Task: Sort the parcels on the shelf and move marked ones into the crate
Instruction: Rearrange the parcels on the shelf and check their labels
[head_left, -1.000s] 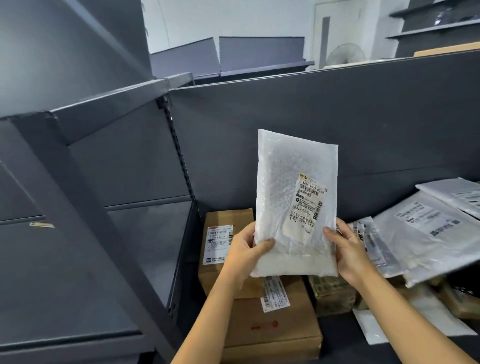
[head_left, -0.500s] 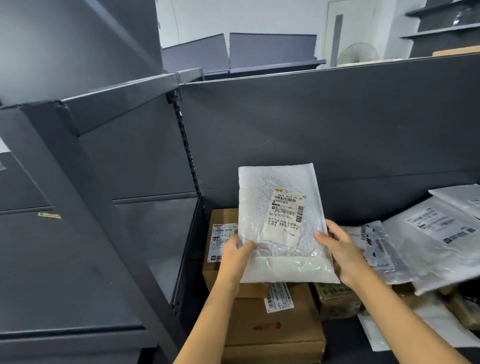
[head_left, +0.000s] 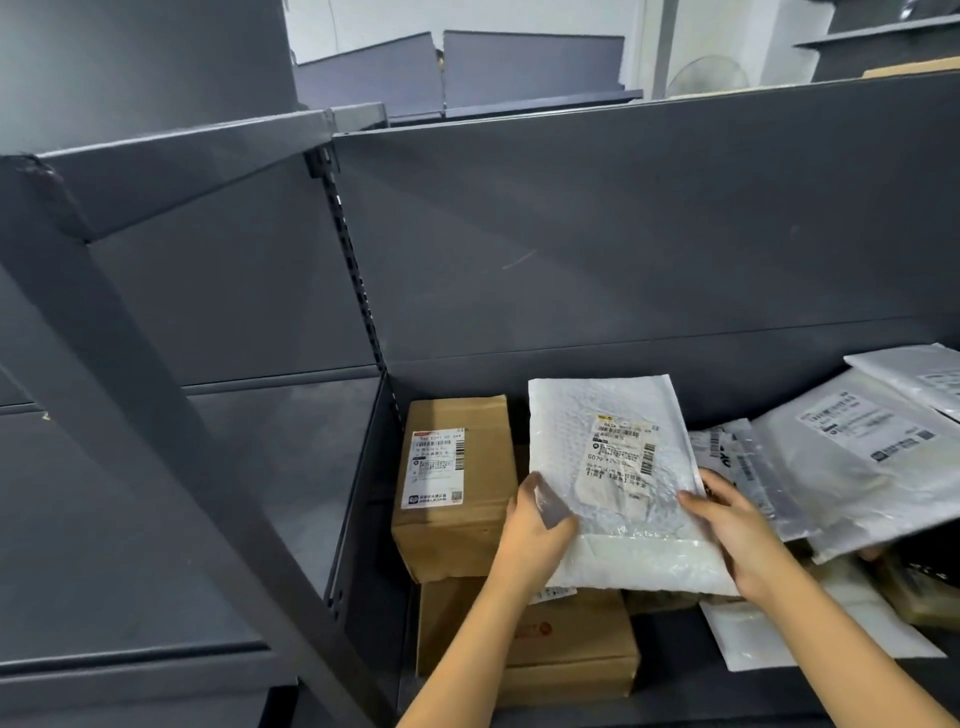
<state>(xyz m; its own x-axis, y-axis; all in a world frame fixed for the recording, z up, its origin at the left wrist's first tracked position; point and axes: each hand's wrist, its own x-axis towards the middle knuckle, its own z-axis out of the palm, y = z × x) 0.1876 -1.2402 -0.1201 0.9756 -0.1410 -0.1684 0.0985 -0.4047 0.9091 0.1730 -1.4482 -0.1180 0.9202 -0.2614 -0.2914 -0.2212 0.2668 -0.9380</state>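
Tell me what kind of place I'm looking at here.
Probably a parcel sorting or storage room: dark metal shelving holds labelled cardboard boxes and grey poly mailers, and the left hand and right hand hold a bubble mailer bearing a shipping label.

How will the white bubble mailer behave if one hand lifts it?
Probably floppy: the bubble mailer is thin padded film, gripped at both sides by the left hand and right hand. Likely light: it looks flat. Its glossy film may slip.
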